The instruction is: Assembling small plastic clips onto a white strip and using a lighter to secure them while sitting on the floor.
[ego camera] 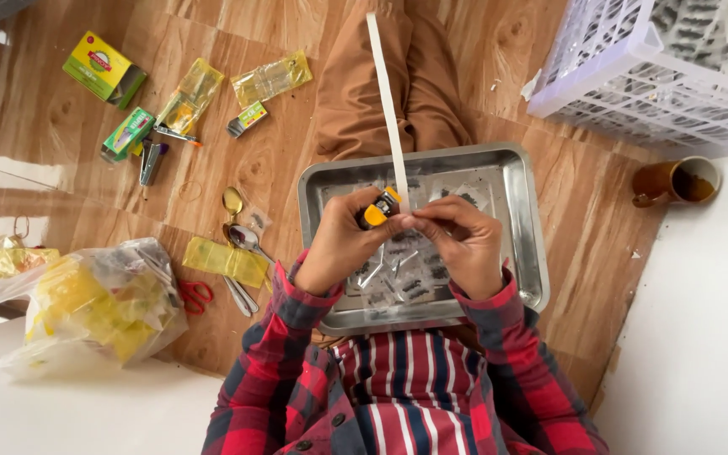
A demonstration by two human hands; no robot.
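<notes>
Left hand: my left hand [340, 244], at frame centre, has its fingers pinching a small yellow and black lighter [379, 208].
Right hand: my right hand [463, 244] has fingers pressed together on the lower end of a long white paper strip [386, 101], just beside the lighter.
Strip: it runs up towards the top centre of the frame.
Tray: a rectangular steel tray [526, 227] lies under both hands, holding small clear packets [406, 278].
Floor: wooden; two metal spoons [239, 240] and red-handled scissors [197, 295] lie at left.
Upper right: a white plastic basket [608, 76].
Right: a brown mug [676, 181].
</notes>
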